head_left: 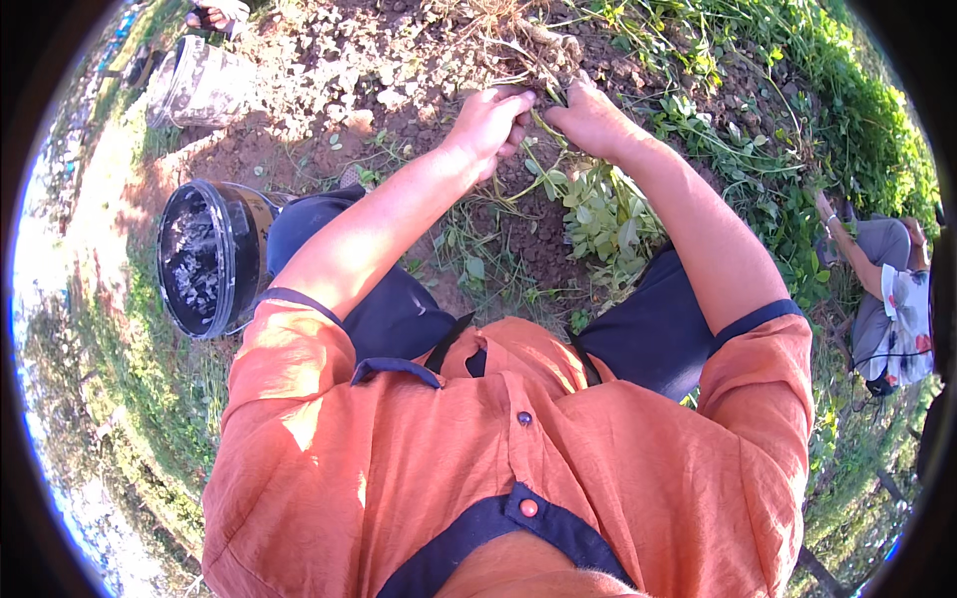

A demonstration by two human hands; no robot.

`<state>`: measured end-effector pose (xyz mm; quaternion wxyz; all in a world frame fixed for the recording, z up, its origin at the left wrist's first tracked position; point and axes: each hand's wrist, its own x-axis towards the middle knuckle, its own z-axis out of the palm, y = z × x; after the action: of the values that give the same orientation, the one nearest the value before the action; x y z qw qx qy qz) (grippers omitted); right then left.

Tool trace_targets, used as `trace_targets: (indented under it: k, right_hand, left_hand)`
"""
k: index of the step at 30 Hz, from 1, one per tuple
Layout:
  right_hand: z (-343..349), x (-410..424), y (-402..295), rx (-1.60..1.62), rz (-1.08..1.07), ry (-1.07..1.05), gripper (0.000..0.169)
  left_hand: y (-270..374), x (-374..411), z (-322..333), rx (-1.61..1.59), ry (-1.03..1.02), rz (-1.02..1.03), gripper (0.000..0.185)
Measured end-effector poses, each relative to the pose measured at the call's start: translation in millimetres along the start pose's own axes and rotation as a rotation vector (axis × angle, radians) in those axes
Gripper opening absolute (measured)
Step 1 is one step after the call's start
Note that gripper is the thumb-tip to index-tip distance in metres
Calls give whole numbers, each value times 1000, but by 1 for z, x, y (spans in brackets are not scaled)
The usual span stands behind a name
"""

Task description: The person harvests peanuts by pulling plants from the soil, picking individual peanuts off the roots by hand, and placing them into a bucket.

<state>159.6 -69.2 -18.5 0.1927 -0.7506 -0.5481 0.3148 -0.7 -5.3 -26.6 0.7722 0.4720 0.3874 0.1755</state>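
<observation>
An uprooted leafy plant lies across my hands, its roots pointing away from me. Its yellow-green stems (549,128) run between both hands, and its broad green leaves (609,217) hang towards my right knee. My right hand (598,123) holds the stems below the roots, thumb against them. Curled fingers of my left hand (487,128) pinch the plant beside it; what lies inside that palm is hidden. Beyond my fingertips, dry brown roots (516,52) spread over the soil.
A black bucket (247,254) with a dirty inside stands by my left knee. Farther left is a pale, mud-smeared bucket (213,82), with another person's hand (217,15) above it. Another person (890,291) sits at right. Clods of soil (336,60) and green vines (710,142) lie ahead.
</observation>
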Motion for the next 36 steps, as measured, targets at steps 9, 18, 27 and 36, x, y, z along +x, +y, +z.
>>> trace_targets:
  k: [9, 18, 27, 36]
  right_hand:
    - [1, 3, 6, 152, 29, -20, 50]
    - [-10, -1, 3, 362, 118, -58, 46]
    - [-12, -1, 4, 436, 96, -58, 45]
    - [-13, -4, 8, 564, 109, -116, 26]
  left_hand:
    - [1, 6, 8, -19, -10, 32, 13]
    - [3, 7, 3, 143, -15, -26, 21]
    - [4, 4, 1, 144, -22, -22, 22]
    - [5, 5, -6, 186, -51, -48, 21]
